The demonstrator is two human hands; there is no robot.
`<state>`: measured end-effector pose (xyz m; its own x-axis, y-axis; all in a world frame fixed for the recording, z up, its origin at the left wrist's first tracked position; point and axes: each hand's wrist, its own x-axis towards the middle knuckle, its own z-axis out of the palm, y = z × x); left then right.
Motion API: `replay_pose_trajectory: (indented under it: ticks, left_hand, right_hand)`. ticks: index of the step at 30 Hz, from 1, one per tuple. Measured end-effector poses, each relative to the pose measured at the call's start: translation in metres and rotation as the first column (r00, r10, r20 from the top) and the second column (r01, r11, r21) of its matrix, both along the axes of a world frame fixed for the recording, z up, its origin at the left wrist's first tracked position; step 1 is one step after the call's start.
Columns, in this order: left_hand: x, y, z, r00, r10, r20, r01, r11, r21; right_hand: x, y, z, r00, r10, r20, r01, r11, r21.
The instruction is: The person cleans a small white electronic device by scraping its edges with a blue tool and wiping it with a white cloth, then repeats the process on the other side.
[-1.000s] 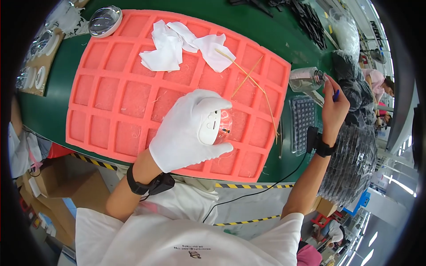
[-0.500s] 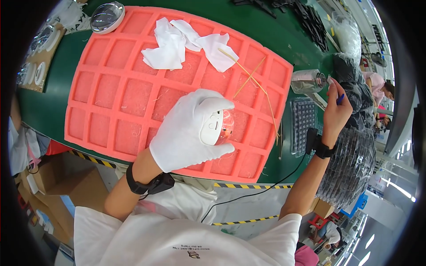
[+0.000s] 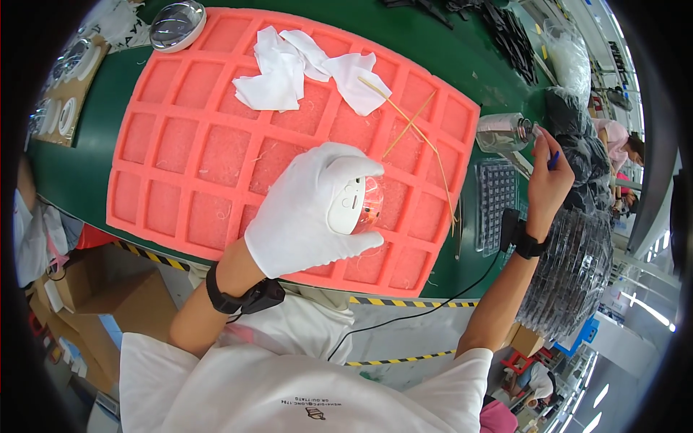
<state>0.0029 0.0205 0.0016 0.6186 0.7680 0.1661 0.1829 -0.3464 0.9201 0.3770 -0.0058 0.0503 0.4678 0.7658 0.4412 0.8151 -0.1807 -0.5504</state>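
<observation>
My left hand [image 3: 296,209], in a white glove, is closed around a white round-backed device with a clear dome [image 3: 348,208], held over the pink foam tray [image 3: 253,150]. Its flat white face has small slots, and orange shows through the dome. My right hand [image 3: 550,172], bare, reaches far right to the mouth of a clear glass bottle [image 3: 499,133] lying tilted or on its side; I cannot tell which. Thumb and finger pinch a small whitish piece [image 3: 536,131] there. A slim blue thing [image 3: 554,160] pokes out between the fingers, its kind unclear.
White cloths [image 3: 274,76] and thin wooden sticks [image 3: 409,124] lie on the tray. Another clear-domed device [image 3: 177,27] rests at its far left corner. A clear blister tray [image 3: 497,198] lies right, beside black plastic-wrapped stacks [image 3: 567,267]. A black cable [image 3: 411,315] runs from my right wrist.
Both hands keep nearly the same place and grip. The whole view has shifted slightly.
</observation>
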Motion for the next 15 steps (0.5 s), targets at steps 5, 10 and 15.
replay_pose_trajectory:
  ticks: [5, 10, 15]
  left_hand:
    - [0.001, -0.001, -0.001, 1.0, -0.002, -0.006, 0.002, 1.0, -0.004]
    - [0.0, 0.0, 0.001, 1.0, -0.005, 0.005, 0.005, 1.0, -0.023]
    - [0.001, 0.0, -0.001, 1.0, 0.007, -0.001, -0.007, 1.0, -0.017]
  right_hand:
    - [-0.002, 0.0, -0.001, 1.0, -0.019, -0.016, 0.02, 0.998, 0.064]
    - [0.0, 0.0, -0.002, 0.999, 0.025, -0.029, -0.026, 1.0, -0.008]
    - [-0.01, 0.001, 0.003, 0.999, -0.048, -0.022, 0.049, 0.997, 0.063]
